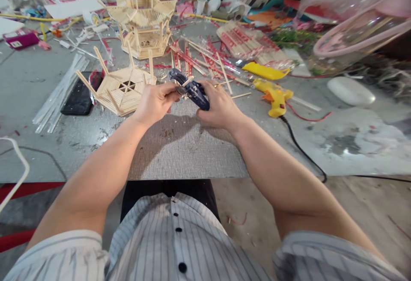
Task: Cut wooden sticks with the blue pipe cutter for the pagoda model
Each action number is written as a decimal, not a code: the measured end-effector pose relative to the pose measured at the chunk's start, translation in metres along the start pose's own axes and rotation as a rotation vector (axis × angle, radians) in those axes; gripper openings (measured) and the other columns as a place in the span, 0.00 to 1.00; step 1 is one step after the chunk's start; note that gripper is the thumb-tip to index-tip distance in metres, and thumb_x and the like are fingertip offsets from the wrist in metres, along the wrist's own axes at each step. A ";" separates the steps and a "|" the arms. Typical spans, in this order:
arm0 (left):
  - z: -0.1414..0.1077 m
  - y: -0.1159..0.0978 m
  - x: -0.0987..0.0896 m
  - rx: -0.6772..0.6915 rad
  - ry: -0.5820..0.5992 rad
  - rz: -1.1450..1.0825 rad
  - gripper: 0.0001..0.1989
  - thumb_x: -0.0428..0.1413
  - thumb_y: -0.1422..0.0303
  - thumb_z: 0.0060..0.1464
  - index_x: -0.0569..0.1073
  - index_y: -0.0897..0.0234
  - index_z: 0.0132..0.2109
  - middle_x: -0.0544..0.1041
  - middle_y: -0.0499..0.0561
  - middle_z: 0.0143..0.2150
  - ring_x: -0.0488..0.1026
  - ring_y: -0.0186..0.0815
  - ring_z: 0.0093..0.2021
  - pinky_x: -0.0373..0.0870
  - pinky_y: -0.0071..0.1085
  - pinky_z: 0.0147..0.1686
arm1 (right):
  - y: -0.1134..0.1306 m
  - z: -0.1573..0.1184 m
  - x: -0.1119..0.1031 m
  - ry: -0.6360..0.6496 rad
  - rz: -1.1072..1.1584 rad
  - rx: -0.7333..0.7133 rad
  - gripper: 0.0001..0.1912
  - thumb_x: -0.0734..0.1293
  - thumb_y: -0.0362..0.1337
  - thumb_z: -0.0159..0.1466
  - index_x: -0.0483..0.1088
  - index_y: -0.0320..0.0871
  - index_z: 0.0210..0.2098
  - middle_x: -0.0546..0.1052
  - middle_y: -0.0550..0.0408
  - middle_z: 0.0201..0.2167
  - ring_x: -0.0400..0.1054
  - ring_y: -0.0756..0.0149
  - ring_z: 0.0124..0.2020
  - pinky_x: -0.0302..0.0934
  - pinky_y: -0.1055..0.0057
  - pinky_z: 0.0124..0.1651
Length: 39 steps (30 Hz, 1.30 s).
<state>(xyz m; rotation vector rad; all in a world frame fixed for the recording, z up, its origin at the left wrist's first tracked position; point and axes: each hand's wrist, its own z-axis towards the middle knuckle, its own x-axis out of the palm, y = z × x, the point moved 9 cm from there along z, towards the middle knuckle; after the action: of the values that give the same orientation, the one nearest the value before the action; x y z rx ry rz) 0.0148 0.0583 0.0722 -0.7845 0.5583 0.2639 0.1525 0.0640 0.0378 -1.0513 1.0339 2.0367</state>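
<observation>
In front of me, my right hand (pixel 220 105) is wrapped around a dark blue hand cutter (pixel 196 95), whose head points up and left. My left hand (pixel 159 101) is closed in a pinch at the cutter's jaws. A short pale wooden stick (pixel 188 81) crosses the jaws and runs toward the left fingertips, which partly hide it. Just left of that hand lies a hexagonal base of wooden sticks (pixel 120 97), with several upright posts and a spoked opening in its middle. Behind it stands a tiered pavilion model (pixel 146 28) built from the same sticks.
Loose sticks and red-printed wrappers (pixel 205 60) lie beyond my hands. To the right are a yellow hot glue gun (pixel 275 97) with a black cord, a yellow utility knife (pixel 266 70) and a white mouse-shaped object (pixel 350 91). Clear glue sticks (pixel 59 93) and a black phone (pixel 80 95) lie left.
</observation>
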 end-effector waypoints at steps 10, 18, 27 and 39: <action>-0.004 0.008 -0.003 -0.059 -0.091 0.212 0.09 0.52 0.61 0.61 0.73 0.60 0.41 0.77 0.49 0.28 0.76 0.33 0.31 0.70 0.29 0.33 | -0.007 -0.001 -0.002 -0.027 -0.029 0.088 0.35 0.64 0.35 0.50 0.57 0.45 0.58 0.68 0.42 0.50 0.62 0.44 0.53 0.58 0.42 0.54; -0.005 0.020 -0.002 -0.052 -0.113 0.339 0.10 0.52 0.62 0.60 0.74 0.61 0.39 0.76 0.49 0.26 0.76 0.35 0.34 0.68 0.28 0.34 | -0.008 0.000 0.005 0.019 -0.005 0.079 0.39 0.64 0.32 0.48 0.52 0.44 0.60 0.63 0.41 0.54 0.56 0.43 0.59 0.55 0.42 0.59; -0.005 0.024 0.002 -0.062 -0.068 0.341 0.10 0.50 0.62 0.61 0.72 0.61 0.37 0.76 0.50 0.27 0.77 0.36 0.33 0.68 0.30 0.33 | -0.006 0.000 0.011 0.120 0.080 0.056 0.44 0.63 0.31 0.48 0.47 0.44 0.64 0.57 0.41 0.60 0.50 0.45 0.64 0.50 0.42 0.62; -0.004 0.025 0.006 0.016 -0.074 0.351 0.09 0.50 0.63 0.61 0.73 0.60 0.38 0.77 0.50 0.28 0.76 0.35 0.30 0.67 0.29 0.31 | -0.012 0.000 0.016 0.109 0.045 0.041 0.45 0.63 0.32 0.48 0.45 0.47 0.64 0.57 0.41 0.61 0.49 0.43 0.65 0.48 0.38 0.62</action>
<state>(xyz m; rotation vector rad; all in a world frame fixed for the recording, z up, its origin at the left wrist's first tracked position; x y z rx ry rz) 0.0076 0.0728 0.0521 -0.6559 0.6260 0.6084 0.1544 0.0721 0.0200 -1.1382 1.1593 2.0040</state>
